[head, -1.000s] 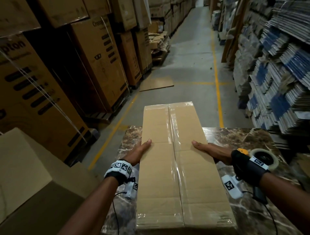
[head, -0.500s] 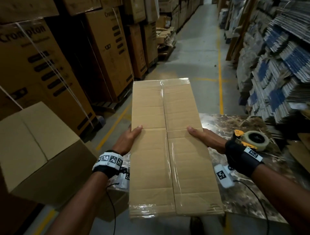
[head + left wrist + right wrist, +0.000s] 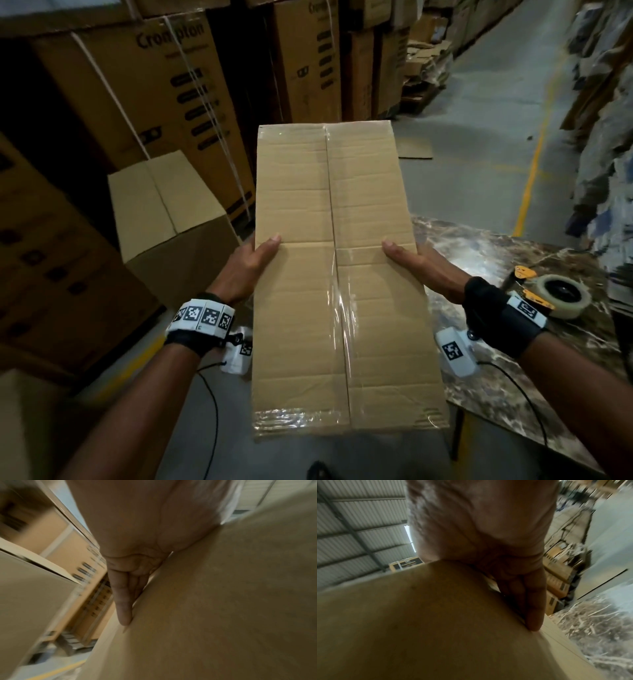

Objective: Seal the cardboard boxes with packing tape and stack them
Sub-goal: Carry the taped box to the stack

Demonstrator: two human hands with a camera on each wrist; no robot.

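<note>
On my far left a plain box sits on the floor. My left hand presses straight fingers flat on the taped box's left side, thumb on top; my right hand mirrors it, fingers straight. The box is held up beside the tabletop, where the tape dispenser rests.

The long brown box is made of matt corrugated cardboard, creased, sealed with glossy clear tape. The dark marble-patterned counter is polished and reflective.
</note>
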